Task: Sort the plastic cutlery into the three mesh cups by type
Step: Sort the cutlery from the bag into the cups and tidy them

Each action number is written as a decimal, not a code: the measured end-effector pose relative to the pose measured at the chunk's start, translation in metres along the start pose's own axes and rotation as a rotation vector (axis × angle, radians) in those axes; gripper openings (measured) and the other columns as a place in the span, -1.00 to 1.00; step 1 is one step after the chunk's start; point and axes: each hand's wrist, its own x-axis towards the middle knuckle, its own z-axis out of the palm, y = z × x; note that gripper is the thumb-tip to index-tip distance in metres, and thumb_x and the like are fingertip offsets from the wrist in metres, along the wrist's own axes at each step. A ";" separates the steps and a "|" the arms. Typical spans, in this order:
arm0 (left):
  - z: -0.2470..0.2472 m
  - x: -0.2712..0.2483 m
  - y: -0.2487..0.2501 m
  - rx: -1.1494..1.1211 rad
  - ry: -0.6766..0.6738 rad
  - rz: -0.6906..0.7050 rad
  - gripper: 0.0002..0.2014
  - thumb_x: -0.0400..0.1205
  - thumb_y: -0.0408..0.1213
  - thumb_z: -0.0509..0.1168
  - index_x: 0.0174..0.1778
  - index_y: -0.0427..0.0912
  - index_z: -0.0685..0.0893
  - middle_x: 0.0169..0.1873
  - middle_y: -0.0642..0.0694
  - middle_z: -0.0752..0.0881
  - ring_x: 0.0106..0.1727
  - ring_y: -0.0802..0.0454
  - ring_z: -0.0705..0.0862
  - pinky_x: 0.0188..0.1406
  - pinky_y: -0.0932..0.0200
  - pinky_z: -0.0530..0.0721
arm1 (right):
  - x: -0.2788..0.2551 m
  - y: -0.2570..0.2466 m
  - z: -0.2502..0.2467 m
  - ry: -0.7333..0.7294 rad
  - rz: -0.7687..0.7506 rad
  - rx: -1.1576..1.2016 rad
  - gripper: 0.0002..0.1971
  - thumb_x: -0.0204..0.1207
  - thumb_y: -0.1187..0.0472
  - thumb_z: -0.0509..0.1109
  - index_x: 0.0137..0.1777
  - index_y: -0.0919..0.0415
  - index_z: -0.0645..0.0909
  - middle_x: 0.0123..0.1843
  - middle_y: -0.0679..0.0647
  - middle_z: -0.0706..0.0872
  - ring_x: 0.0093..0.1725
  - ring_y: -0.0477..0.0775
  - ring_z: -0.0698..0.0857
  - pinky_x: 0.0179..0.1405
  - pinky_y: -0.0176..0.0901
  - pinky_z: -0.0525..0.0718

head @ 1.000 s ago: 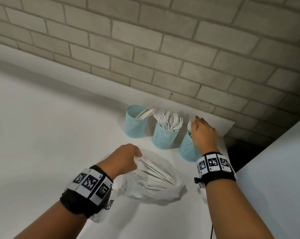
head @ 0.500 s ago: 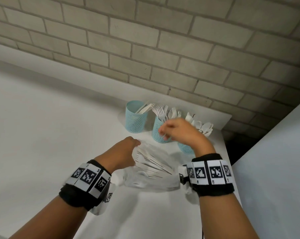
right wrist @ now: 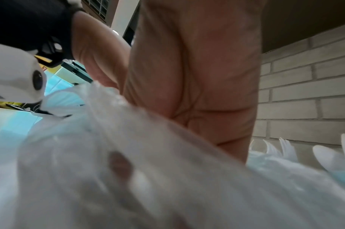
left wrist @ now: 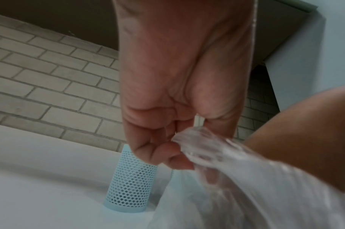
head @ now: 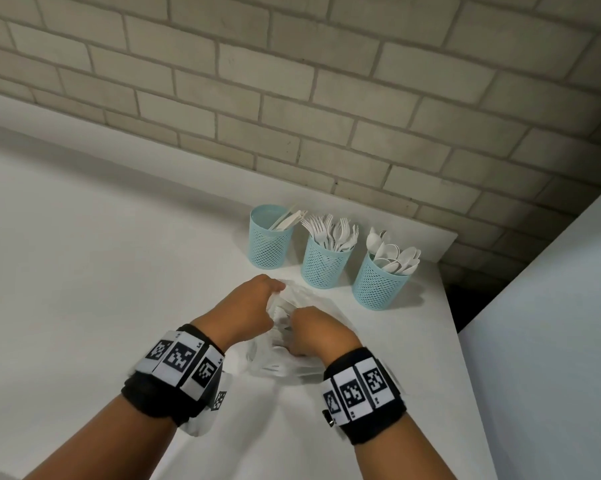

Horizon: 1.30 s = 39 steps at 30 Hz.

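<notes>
Right wrist view: right hand (right wrist: 195,74) fingertips behind blurred bag (right wrist: 148,178).

Three mesh cups stand in a row on the table (head: 84,271), near the wall (head: 326,98). Your leftmost cup (head: 270,237) holds knives (head: 288,218), the middle cup (head: 325,263) forks (head: 330,230), the rightmost cup (head: 378,285) spoons (head: 394,256). Nearer you, before the cups, lies the plastic bag (head: 278,362). Your left hand (head: 249,308) is at its left edge, your right hand (head: 318,330) at its right, just beside each other.
</notes>
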 end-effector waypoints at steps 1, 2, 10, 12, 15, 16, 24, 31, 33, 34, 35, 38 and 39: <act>0.001 0.000 0.000 0.001 0.004 0.002 -0.38 0.53 -0.46 0.34 0.53 -0.10 0.36 0.49 -0.03 0.42 0.47 0.04 0.43 0.35 0.33 0.34 | 0.001 0.000 0.000 -0.009 0.001 -0.011 -0.70 0.58 0.22 0.30 0.25 0.36 0.57 0.20 0.26 0.69 0.20 0.23 0.66 0.17 -0.06 0.57; 0.002 0.001 0.000 0.001 0.007 0.005 -0.38 0.54 -0.45 0.35 0.52 -0.10 0.37 0.48 -0.03 0.43 0.47 0.04 0.44 0.34 0.33 0.34 | 0.002 0.000 -0.001 -0.020 -0.005 -0.025 -0.71 0.57 0.23 0.31 0.23 0.35 0.58 0.18 0.25 0.70 0.18 0.23 0.67 0.15 -0.06 0.58; 0.006 0.002 0.002 -0.033 -0.004 0.002 -0.39 0.52 -0.50 0.32 0.50 -0.09 0.40 0.48 0.00 0.44 0.48 0.06 0.43 0.37 0.32 0.34 | 0.009 -0.004 -0.005 -0.134 -0.021 -0.181 -0.59 0.54 0.15 0.32 0.37 0.24 0.51 0.22 0.19 0.66 0.18 0.21 0.65 0.06 -0.03 0.59; 0.007 0.001 0.003 -0.031 -0.005 0.002 -0.39 0.51 -0.51 0.32 0.50 -0.10 0.40 0.48 0.00 0.44 0.48 0.05 0.42 0.37 0.32 0.34 | 0.009 -0.003 -0.006 -0.115 -0.020 -0.169 -0.62 0.52 0.17 0.34 0.31 0.28 0.54 0.19 0.19 0.67 0.17 0.22 0.66 0.10 -0.02 0.60; 0.006 0.001 0.002 -0.027 -0.001 0.000 -0.38 0.52 -0.50 0.32 0.51 -0.10 0.39 0.49 0.00 0.43 0.49 0.06 0.41 0.38 0.31 0.34 | 0.009 -0.001 -0.004 -0.088 0.020 -0.138 -0.64 0.50 0.16 0.37 0.25 0.29 0.57 0.18 0.18 0.69 0.17 0.20 0.67 0.18 -0.01 0.61; 0.005 0.001 0.002 -0.026 0.002 0.001 -0.38 0.52 -0.50 0.33 0.51 -0.10 0.38 0.49 -0.01 0.43 0.49 0.05 0.42 0.37 0.31 0.35 | 0.010 -0.002 -0.002 -0.097 0.026 -0.151 -0.63 0.52 0.15 0.36 0.28 0.28 0.55 0.21 0.18 0.68 0.20 0.20 0.66 0.18 -0.01 0.60; 0.010 -0.001 0.006 -0.038 0.001 0.015 -0.40 0.51 -0.51 0.32 0.49 -0.11 0.41 0.46 -0.01 0.45 0.46 0.05 0.45 0.37 0.32 0.36 | 0.014 -0.003 0.014 -0.153 0.066 -0.173 -0.44 0.59 0.00 0.24 0.56 0.15 0.29 0.53 0.29 0.29 0.47 0.29 0.40 0.38 0.11 0.45; 0.007 -0.003 0.007 -0.062 0.039 0.009 -0.41 0.51 -0.53 0.27 0.48 -0.13 0.41 0.47 -0.03 0.46 0.48 0.04 0.43 0.41 0.28 0.35 | 0.009 0.005 0.008 -0.093 0.050 -0.121 -0.49 0.53 -0.03 0.32 0.39 0.24 0.45 0.36 0.22 0.52 0.36 0.23 0.49 0.26 0.03 0.53; 0.007 -0.003 0.007 -0.056 0.037 0.007 -0.39 0.51 -0.55 0.27 0.49 -0.13 0.40 0.47 -0.02 0.45 0.49 0.05 0.42 0.40 0.29 0.35 | 0.008 0.001 0.011 -0.125 0.090 -0.107 -0.37 0.54 -0.13 0.27 0.47 0.28 0.36 0.43 0.27 0.43 0.44 0.27 0.39 0.39 0.10 0.46; 0.007 -0.003 0.007 -0.049 0.035 0.007 -0.39 0.51 -0.55 0.26 0.50 -0.12 0.40 0.48 -0.02 0.45 0.49 0.05 0.42 0.40 0.30 0.34 | 0.006 -0.002 0.011 -0.142 0.100 -0.098 -0.34 0.55 -0.15 0.24 0.49 0.31 0.34 0.46 0.29 0.42 0.45 0.28 0.38 0.41 0.11 0.44; 0.008 -0.003 0.007 -0.047 0.035 0.007 -0.39 0.51 -0.55 0.26 0.50 -0.12 0.40 0.48 -0.02 0.44 0.49 0.05 0.42 0.40 0.30 0.34 | 0.004 -0.003 0.012 -0.130 0.089 -0.068 -0.37 0.57 -0.12 0.24 0.48 0.33 0.36 0.45 0.30 0.44 0.44 0.29 0.41 0.40 0.09 0.45; 0.010 -0.002 0.009 -0.057 0.037 0.004 -0.40 0.52 -0.53 0.29 0.49 -0.11 0.41 0.47 -0.02 0.45 0.48 0.03 0.43 0.39 0.29 0.35 | -0.002 0.002 0.009 -0.078 0.017 0.055 -0.58 0.60 0.07 0.28 0.33 0.37 0.51 0.31 0.28 0.62 0.28 0.26 0.59 0.24 -0.01 0.52; 0.011 -0.002 0.010 -0.059 0.037 0.007 -0.41 0.52 -0.52 0.30 0.49 -0.11 0.42 0.47 -0.02 0.46 0.48 0.03 0.43 0.39 0.28 0.35 | -0.006 0.005 0.008 -0.064 -0.010 0.088 -0.61 0.60 0.09 0.29 0.30 0.36 0.53 0.26 0.26 0.65 0.22 0.23 0.61 0.18 -0.04 0.52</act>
